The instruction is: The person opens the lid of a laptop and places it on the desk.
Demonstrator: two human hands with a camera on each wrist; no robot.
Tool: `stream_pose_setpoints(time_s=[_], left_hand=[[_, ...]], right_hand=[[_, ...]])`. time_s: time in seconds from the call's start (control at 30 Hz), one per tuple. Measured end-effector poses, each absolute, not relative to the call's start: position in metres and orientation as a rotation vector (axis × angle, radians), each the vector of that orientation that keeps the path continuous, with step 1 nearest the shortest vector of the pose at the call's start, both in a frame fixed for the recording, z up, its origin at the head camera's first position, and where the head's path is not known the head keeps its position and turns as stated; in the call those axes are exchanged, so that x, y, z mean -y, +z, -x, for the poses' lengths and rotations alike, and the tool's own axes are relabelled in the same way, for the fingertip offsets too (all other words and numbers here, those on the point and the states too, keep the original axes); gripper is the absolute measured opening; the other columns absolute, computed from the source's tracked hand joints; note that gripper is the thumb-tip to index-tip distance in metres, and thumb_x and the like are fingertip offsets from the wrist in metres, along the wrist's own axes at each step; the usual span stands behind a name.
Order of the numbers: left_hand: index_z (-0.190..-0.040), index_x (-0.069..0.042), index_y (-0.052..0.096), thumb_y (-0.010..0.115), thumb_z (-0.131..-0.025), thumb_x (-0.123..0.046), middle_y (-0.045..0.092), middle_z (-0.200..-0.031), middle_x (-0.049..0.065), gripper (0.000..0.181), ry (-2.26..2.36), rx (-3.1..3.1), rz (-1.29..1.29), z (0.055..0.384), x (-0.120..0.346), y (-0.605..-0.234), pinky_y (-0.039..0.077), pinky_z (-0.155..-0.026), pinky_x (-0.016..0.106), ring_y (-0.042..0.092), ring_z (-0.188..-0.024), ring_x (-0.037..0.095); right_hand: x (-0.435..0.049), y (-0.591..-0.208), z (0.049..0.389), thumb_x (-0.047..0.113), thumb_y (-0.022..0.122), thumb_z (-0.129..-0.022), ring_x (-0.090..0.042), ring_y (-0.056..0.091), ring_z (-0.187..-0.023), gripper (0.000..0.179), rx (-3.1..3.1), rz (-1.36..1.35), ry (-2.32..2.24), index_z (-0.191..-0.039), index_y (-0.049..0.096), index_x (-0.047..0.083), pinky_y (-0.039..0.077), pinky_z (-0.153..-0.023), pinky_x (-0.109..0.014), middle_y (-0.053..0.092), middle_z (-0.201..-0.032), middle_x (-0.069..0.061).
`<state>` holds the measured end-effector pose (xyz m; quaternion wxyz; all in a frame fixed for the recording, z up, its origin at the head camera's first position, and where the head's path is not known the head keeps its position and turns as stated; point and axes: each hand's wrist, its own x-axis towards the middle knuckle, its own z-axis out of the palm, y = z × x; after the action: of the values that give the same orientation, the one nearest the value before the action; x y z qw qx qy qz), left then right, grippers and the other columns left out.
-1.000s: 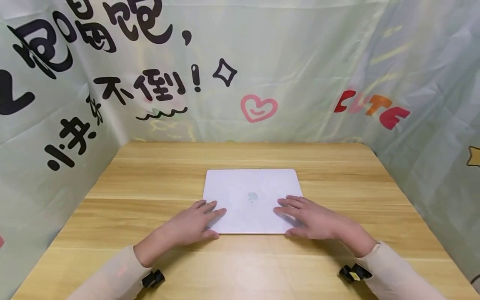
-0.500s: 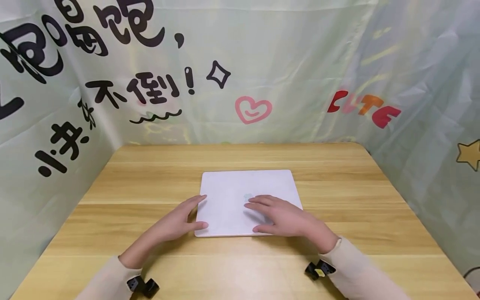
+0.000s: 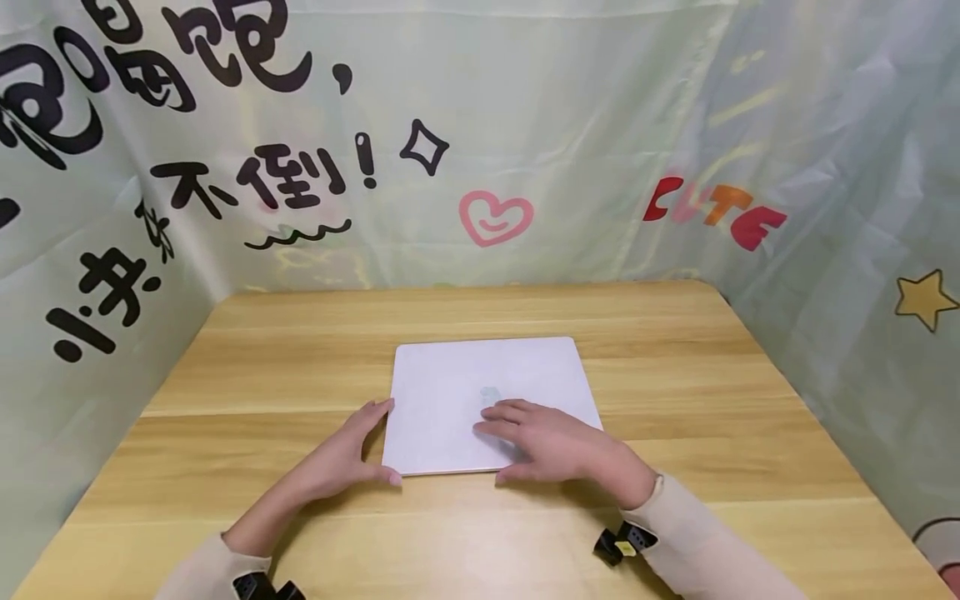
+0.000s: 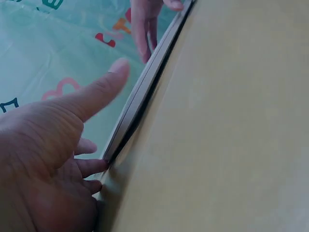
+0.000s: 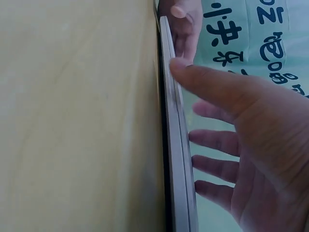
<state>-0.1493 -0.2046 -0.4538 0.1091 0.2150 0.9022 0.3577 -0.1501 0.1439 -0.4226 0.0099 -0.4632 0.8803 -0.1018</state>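
A closed silver laptop [image 3: 438, 375] with an apple logo lies flat on the wooden table. My left hand [image 3: 337, 462] is at its left side: fingertips touch the left edge and the thumb points to the front left corner. In the left wrist view the thumb [image 4: 104, 89] stands apart from the laptop's front edge [image 4: 140, 96]. My right hand [image 3: 558, 446] reaches over the lid, its fingers extended near the logo. The right wrist view shows the right thumb [image 5: 193, 72] against the front edge [image 5: 177, 140], by the shallow notch. Neither hand grips the laptop.
The wooden table [image 3: 675, 358] extends around the laptop on every side. Pale green printed cloth [image 3: 585, 125] hangs behind and at both sides. Black wrist cameras [image 3: 626, 542] sit by both beige sleeves [image 3: 705, 542].
My right hand has slid left from the laptop's right edge to the middle of the front. The left hand has drawn back off the lid to the left edge. The head view has shifted slightly.
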Motion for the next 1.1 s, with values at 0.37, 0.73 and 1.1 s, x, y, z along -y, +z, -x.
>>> stream_pose_setpoints(time_s=[0.37,0.73,1.1], left_hand=[[-0.155,0.000,0.020,0.084,-0.066,-0.056,0.019,-0.158,0.024,0.123,0.952,-2.685,-0.665,0.1467,0.2010,-0.4586,0.017,-0.112,0.063,0.009,-0.145,0.043],[-0.154,0.004,0.018,0.080,-0.068,-0.062,0.016,-0.160,0.021,0.124,0.876,-2.717,-0.688,0.1464,0.2022,-0.4579,0.016,-0.114,0.058,0.008,-0.147,0.040],[-0.153,0.006,0.020,0.080,-0.070,-0.060,0.017,-0.159,0.022,0.121,0.857,-2.708,-0.709,0.1470,0.2025,-0.4556,0.017,-0.115,0.056,0.009,-0.147,0.039]], right_hand=[[-0.1406,-0.4238,0.1472,0.047,0.063,-0.093,-0.027,0.044,-0.134,0.058,-2.796,1.490,-0.092,-0.141,0.053,0.016,0.036,-0.110,-0.038,0.051,-0.144,-0.005],[-0.1387,-0.4245,0.1477,0.044,0.063,-0.093,-0.025,0.050,-0.129,0.053,-2.803,1.574,-0.101,-0.136,0.058,0.013,0.042,-0.105,-0.038,0.056,-0.139,-0.006],[-0.1359,-0.4239,0.1479,0.037,0.064,-0.094,-0.026,0.058,-0.120,0.044,-2.801,1.718,-0.036,-0.127,0.064,0.009,0.046,-0.101,-0.038,0.063,-0.130,-0.009]])
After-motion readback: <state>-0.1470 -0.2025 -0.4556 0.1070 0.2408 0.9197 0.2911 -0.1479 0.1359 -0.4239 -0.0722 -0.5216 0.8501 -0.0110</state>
